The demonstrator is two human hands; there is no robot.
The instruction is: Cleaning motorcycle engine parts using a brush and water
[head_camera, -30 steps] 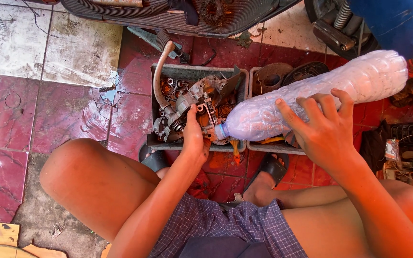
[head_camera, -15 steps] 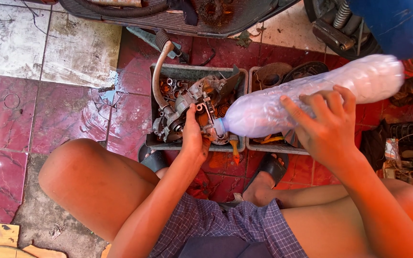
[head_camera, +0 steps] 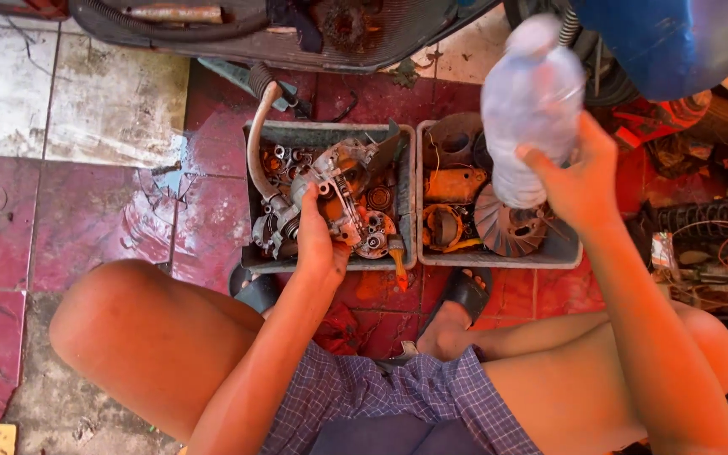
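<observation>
1. Engine part point(head_camera: 339, 198), grey metal with a curved hose, sits in my left hand point(head_camera: 318, 244), grip closed around it, over the left grey tray point(head_camera: 250, 257).
2. Gears and a finned disc point(head_camera: 507, 226) fill the right tray point(head_camera: 562, 253).
3. Clear plastic bottle point(head_camera: 531, 105), blurred, long axis near upright, is clasped in my right hand point(head_camera: 579, 181), well right of the part.

Floor point(head_camera: 86, 211) of dark red marbled tiles, wet in patches; paler grey-white tiles point(head_camera: 61, 93) toward the top left. Right grey tray point(head_camera: 499, 257) holds a finned metal disc point(head_camera: 507, 227), an orange housing point(head_camera: 455, 184) and a round ringed part point(head_camera: 442, 226). Black sandals point(head_camera: 465, 291) on the tiles just below the trays. Black ribbed panel point(head_camera: 297, 34) with a hose across the top edge. Blue body panel point(head_camera: 667, 42) at top right. Tangle of wires and a coiled spring point(head_camera: 701, 215) at far right.
</observation>
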